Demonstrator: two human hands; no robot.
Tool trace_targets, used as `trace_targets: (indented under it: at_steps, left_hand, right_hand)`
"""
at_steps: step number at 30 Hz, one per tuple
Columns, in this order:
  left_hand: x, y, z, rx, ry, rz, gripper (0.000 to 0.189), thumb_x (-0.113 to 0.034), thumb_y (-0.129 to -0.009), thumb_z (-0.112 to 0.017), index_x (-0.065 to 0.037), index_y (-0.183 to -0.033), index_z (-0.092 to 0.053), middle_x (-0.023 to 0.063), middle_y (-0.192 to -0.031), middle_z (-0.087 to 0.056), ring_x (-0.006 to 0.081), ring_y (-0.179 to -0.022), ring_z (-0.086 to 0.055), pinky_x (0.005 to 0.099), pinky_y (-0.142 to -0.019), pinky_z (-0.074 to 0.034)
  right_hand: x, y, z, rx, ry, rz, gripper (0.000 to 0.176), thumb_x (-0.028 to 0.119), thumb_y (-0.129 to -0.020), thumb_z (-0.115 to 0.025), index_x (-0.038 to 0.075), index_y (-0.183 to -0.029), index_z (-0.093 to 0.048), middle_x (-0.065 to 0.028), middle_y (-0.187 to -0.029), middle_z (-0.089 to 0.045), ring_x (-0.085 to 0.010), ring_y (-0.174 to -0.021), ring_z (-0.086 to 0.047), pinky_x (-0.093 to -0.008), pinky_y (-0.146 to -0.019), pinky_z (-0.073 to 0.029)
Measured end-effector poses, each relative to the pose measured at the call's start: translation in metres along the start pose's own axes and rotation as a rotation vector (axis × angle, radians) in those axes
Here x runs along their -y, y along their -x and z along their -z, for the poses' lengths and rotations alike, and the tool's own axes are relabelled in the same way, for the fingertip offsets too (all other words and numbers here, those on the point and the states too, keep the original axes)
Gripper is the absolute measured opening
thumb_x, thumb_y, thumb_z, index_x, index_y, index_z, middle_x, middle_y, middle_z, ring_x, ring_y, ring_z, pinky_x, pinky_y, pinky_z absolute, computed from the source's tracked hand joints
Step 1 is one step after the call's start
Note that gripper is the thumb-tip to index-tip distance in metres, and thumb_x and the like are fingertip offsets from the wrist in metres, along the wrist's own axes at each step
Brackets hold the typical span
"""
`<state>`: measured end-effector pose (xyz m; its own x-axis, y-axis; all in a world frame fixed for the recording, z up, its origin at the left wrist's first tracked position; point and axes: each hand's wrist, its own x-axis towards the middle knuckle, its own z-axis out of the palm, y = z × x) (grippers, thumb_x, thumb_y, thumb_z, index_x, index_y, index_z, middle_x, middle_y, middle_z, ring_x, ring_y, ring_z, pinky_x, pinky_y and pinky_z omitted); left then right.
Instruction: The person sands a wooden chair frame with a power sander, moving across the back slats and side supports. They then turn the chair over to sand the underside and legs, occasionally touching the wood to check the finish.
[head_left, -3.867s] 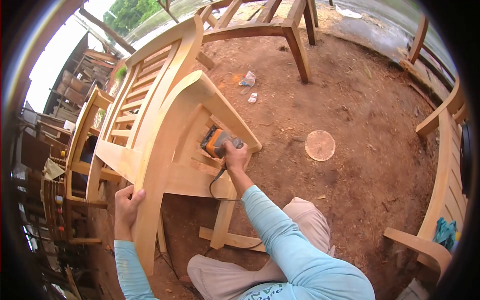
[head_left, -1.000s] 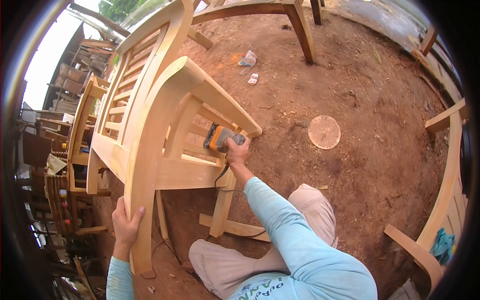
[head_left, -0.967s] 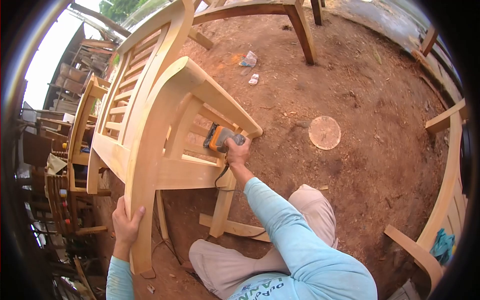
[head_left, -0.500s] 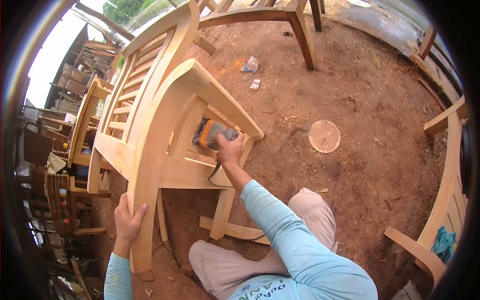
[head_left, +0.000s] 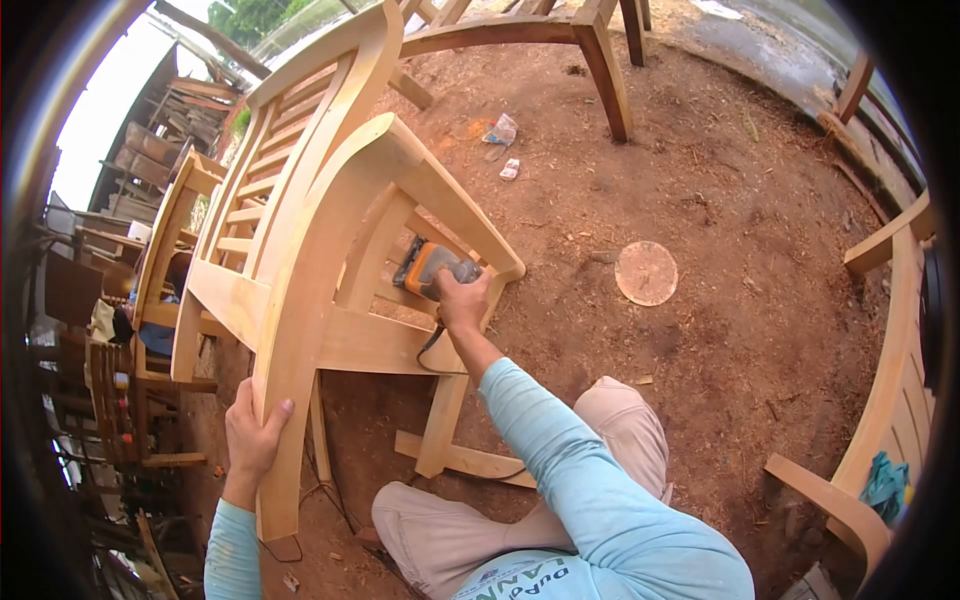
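Your workspace is reddish-brown bare ground (head_left: 740,340), scattered with small wood chips and shavings. The pale wooden chair frame (head_left: 375,340) is in front of you, toward the left, with a slatted panel (head_left: 285,150) beyond its near curved member. Your left hand (head_left: 254,435) has its fingers wrapped around the lower end of that member, thumb on the near face. Your right hand (head_left: 463,300) has its fingers closed around the orange-and-grey sander (head_left: 428,268), which is over the slats inside the frame; you can't tell from here whether its pad touches them. A dark cord (head_left: 428,352) hangs from the tool. Out on the soil lie a round, flat disc (head_left: 646,273) and two crumpled scraps (head_left: 501,130). A darker wooden frame (head_left: 490,37) stands at the far side, and a curved slatted seat (head_left: 900,370) occupies the right edge, with a teal cloth (head_left: 884,487) on it. To your left, more unpainted furniture (head_left: 165,255) stands near stacked boards (head_left: 195,110), and green foliage (head_left: 250,20) shows outside.
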<state>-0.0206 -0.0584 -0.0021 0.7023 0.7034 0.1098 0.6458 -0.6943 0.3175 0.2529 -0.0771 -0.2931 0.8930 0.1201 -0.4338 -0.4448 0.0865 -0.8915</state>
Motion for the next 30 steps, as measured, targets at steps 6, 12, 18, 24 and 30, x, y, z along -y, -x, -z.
trace_targets:
  at_steps: [6,12,18,24,30]
  left_hand:
    - [-0.003,-0.001,0.002,0.006,0.012,0.003,0.043,-0.027,-0.091,-0.076,0.003,-0.119,-0.064,0.0213,-0.098,-0.076,0.0336,-0.09,-0.076,0.0418,-0.081,-0.058]
    - [-0.003,0.0,0.001,-0.013,0.014,-0.008,0.042,-0.026,-0.091,-0.076,0.004,-0.118,-0.064,0.0212,-0.097,-0.076,0.0339,-0.088,-0.076,0.0417,-0.08,-0.058]
    - [0.0,-0.001,0.001,-0.007,-0.007,0.0,0.044,-0.027,-0.091,-0.077,0.004,-0.119,-0.064,0.0218,-0.096,-0.076,0.0349,-0.088,-0.076,0.042,-0.08,-0.058]
    - [-0.002,0.001,0.0,-0.018,-0.001,0.0,0.045,-0.028,-0.09,-0.077,0.004,-0.119,-0.064,0.0223,-0.096,-0.076,0.0354,-0.088,-0.076,0.0425,-0.079,-0.057]
    - [0.0,0.0,0.001,-0.011,-0.023,0.004,0.045,-0.028,-0.09,-0.077,0.004,-0.119,-0.064,0.0225,-0.097,-0.076,0.0354,-0.089,-0.076,0.0423,-0.08,-0.057]
  right_hand:
    - [0.008,0.003,0.001,0.012,-0.034,0.016,0.074,0.04,-0.073,-0.079,-0.006,-0.127,-0.056,-0.0251,-0.113,-0.069,-0.0392,-0.106,-0.07,-0.0455,-0.097,-0.054]
    - [0.038,0.013,0.0,0.071,-0.005,0.05,0.073,0.039,-0.075,-0.078,-0.002,-0.129,-0.053,-0.0242,-0.113,-0.07,-0.036,-0.104,-0.071,-0.0437,-0.095,-0.055]
    - [0.022,0.008,0.001,0.025,0.006,0.019,0.074,0.039,-0.074,-0.078,-0.007,-0.127,-0.055,-0.0257,-0.113,-0.069,-0.0405,-0.108,-0.069,-0.0464,-0.099,-0.053]
    - [0.048,0.023,0.002,0.047,0.004,0.047,0.073,0.039,-0.074,-0.078,-0.006,-0.127,-0.055,-0.0257,-0.115,-0.068,-0.0411,-0.109,-0.068,-0.0471,-0.1,-0.052]
    - [0.016,0.011,-0.004,-0.053,0.041,0.065,0.072,0.038,-0.074,-0.078,-0.006,-0.127,-0.055,-0.026,-0.115,-0.067,-0.0411,-0.11,-0.067,-0.0476,-0.099,-0.052]
